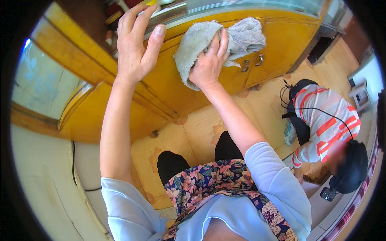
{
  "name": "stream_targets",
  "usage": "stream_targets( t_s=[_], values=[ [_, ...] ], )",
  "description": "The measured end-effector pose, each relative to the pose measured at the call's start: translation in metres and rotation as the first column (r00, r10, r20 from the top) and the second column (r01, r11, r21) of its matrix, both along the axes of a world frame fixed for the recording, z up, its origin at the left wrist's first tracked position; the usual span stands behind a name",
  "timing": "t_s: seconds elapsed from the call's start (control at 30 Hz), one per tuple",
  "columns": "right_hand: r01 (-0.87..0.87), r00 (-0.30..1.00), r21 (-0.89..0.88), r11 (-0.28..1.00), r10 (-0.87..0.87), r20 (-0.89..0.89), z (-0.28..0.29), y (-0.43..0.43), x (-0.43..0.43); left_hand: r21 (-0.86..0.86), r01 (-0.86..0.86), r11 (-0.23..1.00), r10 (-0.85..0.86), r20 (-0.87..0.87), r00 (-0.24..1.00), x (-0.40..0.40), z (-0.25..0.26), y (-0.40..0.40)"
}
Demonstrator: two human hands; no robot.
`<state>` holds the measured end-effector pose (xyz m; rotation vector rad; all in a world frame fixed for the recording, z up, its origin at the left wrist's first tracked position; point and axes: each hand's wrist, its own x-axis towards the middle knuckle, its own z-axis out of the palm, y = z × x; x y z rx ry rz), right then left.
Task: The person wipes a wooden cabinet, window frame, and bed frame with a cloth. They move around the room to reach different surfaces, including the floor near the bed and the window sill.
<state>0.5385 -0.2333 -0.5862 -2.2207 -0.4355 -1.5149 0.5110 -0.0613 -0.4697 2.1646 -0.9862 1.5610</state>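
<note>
My right hand (210,61) grips a worn grey terry cloth (197,42). The bunched cloth spreads out on both sides of my fingers, in front of a yellow wooden cabinet (286,45). Part of it hangs near two metal door handles (259,60). My left hand (135,42) is raised at the upper left, its fingers apart and holding nothing. It is close to the open shelf compartment (90,18) of the cabinet; whether it touches the frame I cannot tell. Glass panes (253,7) run along the top of the cabinet doors.
A person (328,120) in a striped top and dark cap bends low at the right, a cord running along their back. Below me is a tiled floor (193,135). A pale wall (39,174) with a black cable (74,162) stands at the left.
</note>
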Motion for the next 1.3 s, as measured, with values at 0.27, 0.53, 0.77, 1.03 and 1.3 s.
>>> stream_targets(
  t_s=[0.27,0.53,0.77,1.03,1.3],
  values=[
    [-0.526,0.679,-0.250,0.813,0.224,-0.699,-0.199,0.009,-0.004,-0.061,-0.172,0.983,0.152,-0.248,0.957,-0.061,-0.108,0.010],
    [-0.742,0.670,-0.233,0.629,0.711,-0.214,-0.020,0.061,-0.015,-0.086,-0.343,0.935,0.309,-0.273,0.911,-0.090,-0.162,0.023],
    [-0.400,0.782,-0.480,0.781,0.563,0.266,0.069,0.142,0.011,-0.300,-0.598,0.744,0.644,0.080,0.761,-0.048,-0.075,0.076],
    [-0.848,0.482,-0.030,0.529,0.746,-0.460,-0.067,0.114,0.020,-0.285,-0.599,0.748,0.622,-0.010,0.783,-0.028,-0.212,0.079],
    [-0.695,-0.404,0.697,0.175,0.707,-0.580,-0.173,0.087,0.026,-0.244,-0.657,0.714,0.545,-0.396,0.739,-0.033,-0.377,0.045]
  ],
)
